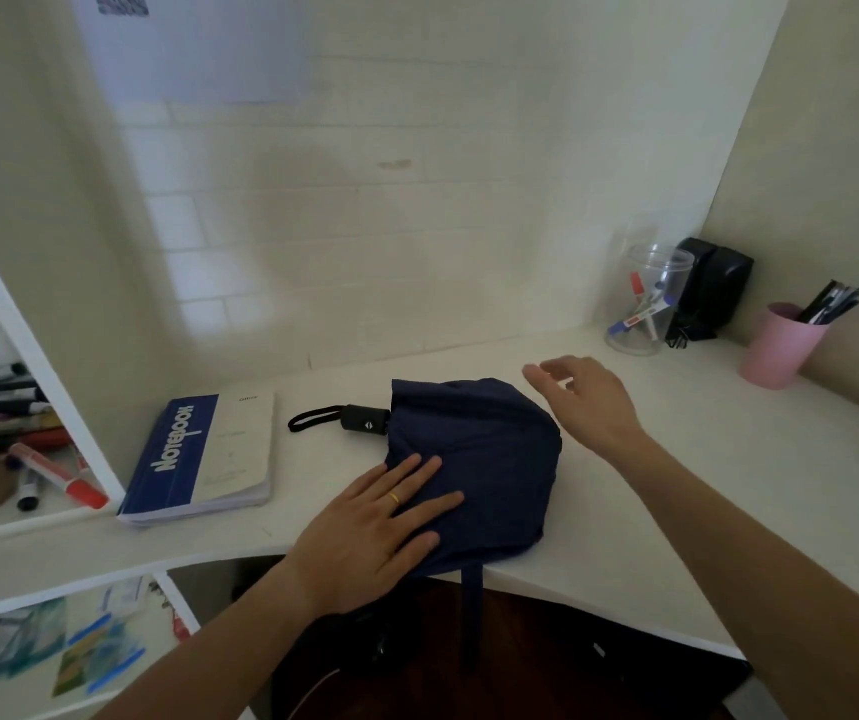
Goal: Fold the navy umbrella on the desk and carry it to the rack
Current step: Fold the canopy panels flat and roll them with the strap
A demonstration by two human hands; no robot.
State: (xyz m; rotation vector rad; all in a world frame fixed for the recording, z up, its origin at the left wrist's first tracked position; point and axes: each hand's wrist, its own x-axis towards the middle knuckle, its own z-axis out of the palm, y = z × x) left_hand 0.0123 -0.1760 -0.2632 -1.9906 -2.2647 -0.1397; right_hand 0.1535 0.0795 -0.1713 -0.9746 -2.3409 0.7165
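The navy umbrella (489, 459) lies collapsed on the white desk (650, 485), its loose fabric bunched in a mound. Its black handle (365, 419) with a wrist loop points left. A navy strap (473, 610) hangs over the desk's front edge. My left hand (380, 522) presses flat on the near left part of the fabric, fingers straight, a gold ring on one finger. My right hand (588, 397) hovers open just beyond the umbrella's far right side, fingers spread and holding nothing. No rack is in view.
A blue and white notebook (203, 454) lies left of the handle. At the back right stand a clear jar of markers (645, 304), a black device (713, 288) and a pink pen cup (780, 345). Shelves with markers (11, 433) are at the left.
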